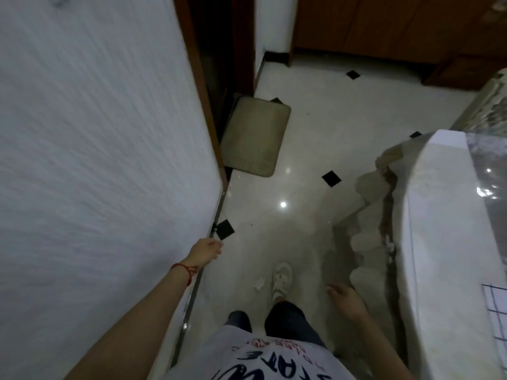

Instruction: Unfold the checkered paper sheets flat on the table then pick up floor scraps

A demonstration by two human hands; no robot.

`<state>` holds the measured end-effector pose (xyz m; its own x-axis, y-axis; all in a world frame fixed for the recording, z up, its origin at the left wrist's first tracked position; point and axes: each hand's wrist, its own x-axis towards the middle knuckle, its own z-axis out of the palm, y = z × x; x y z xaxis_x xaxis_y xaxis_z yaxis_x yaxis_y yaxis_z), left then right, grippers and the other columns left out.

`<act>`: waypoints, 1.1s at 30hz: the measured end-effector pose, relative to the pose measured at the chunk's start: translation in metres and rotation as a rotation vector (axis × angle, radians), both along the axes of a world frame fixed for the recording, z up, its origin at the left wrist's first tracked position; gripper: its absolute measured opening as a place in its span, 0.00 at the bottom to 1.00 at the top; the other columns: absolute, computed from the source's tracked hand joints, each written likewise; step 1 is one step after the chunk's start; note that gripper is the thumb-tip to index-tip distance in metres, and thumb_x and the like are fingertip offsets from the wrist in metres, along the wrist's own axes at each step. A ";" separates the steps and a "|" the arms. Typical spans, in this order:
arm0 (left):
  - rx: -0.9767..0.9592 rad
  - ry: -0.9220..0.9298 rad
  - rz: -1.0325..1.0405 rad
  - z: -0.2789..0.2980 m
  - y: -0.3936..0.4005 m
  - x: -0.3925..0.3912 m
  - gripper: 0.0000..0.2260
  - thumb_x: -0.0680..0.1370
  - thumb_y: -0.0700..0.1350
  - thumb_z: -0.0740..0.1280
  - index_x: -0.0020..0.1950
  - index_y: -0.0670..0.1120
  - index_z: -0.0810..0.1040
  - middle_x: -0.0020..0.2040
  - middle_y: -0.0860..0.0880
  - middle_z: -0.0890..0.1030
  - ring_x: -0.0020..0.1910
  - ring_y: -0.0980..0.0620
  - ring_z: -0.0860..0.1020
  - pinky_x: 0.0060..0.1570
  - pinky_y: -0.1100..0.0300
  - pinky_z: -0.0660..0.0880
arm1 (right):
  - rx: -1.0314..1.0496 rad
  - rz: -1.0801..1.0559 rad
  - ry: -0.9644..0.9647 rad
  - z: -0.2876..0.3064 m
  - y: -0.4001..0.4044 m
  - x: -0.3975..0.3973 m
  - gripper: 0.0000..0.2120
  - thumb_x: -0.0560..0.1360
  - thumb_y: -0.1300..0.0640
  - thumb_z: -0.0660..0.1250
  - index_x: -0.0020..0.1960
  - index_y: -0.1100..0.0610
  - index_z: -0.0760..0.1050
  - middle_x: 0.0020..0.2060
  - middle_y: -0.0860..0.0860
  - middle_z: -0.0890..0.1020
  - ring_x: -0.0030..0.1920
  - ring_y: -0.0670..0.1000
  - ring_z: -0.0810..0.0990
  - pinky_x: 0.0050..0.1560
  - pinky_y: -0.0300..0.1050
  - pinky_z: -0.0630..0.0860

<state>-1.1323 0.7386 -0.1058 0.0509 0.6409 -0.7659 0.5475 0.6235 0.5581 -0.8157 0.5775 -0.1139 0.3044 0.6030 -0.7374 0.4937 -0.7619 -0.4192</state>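
A small white paper scrap (259, 283) lies on the glossy tiled floor, just left of my white shoe (282, 279). A checkered paper sheet (498, 311) lies on the white table at the right edge of view, mostly cut off by the frame. My left hand (206, 250) hangs near the white wall, fingers loosely curled with nothing in them. My right hand (345, 297) hangs low beside the table's skirt, fingers apart and empty. Both hands are well above the scrap.
A white wall (96, 160) closes in on the left. The table (444, 229) with a scalloped cloth edge stands on the right. A beige mat (253, 135) lies ahead by a dark doorway. Wooden cabinets (384, 23) line the far side.
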 end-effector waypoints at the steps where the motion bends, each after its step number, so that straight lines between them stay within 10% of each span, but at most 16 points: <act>1: 0.007 0.000 -0.005 -0.004 0.021 0.012 0.10 0.79 0.46 0.61 0.51 0.41 0.77 0.46 0.45 0.77 0.38 0.53 0.73 0.34 0.66 0.67 | -0.001 -0.017 0.013 -0.003 0.013 0.008 0.19 0.79 0.56 0.58 0.67 0.64 0.69 0.65 0.61 0.73 0.65 0.58 0.71 0.63 0.45 0.67; 10: -0.093 0.111 0.027 -0.023 0.127 0.078 0.11 0.79 0.47 0.61 0.40 0.43 0.75 0.43 0.44 0.78 0.38 0.50 0.74 0.35 0.62 0.68 | 0.070 -0.035 0.044 0.004 0.180 0.105 0.17 0.80 0.56 0.57 0.65 0.63 0.70 0.63 0.60 0.75 0.63 0.59 0.73 0.59 0.45 0.68; 14: -0.118 0.111 0.055 -0.023 0.169 0.095 0.11 0.79 0.47 0.61 0.52 0.40 0.76 0.48 0.44 0.77 0.46 0.47 0.75 0.36 0.63 0.69 | 0.146 -0.100 0.033 0.016 0.254 0.141 0.16 0.79 0.57 0.59 0.64 0.61 0.73 0.63 0.58 0.76 0.63 0.58 0.74 0.59 0.45 0.68; 18: -0.162 0.113 0.064 -0.032 0.232 0.114 0.09 0.78 0.45 0.63 0.38 0.45 0.74 0.40 0.47 0.77 0.37 0.50 0.74 0.35 0.61 0.68 | 0.184 -0.182 0.062 0.015 0.309 0.166 0.16 0.79 0.57 0.59 0.63 0.62 0.72 0.61 0.60 0.77 0.61 0.59 0.75 0.55 0.46 0.69; 33: -0.050 0.041 -0.419 -0.013 0.571 0.327 0.07 0.79 0.44 0.61 0.48 0.41 0.74 0.40 0.47 0.77 0.35 0.54 0.74 0.34 0.63 0.70 | 0.087 -0.688 0.077 -0.017 0.434 0.219 0.15 0.78 0.59 0.60 0.61 0.65 0.73 0.58 0.61 0.78 0.60 0.61 0.75 0.56 0.46 0.68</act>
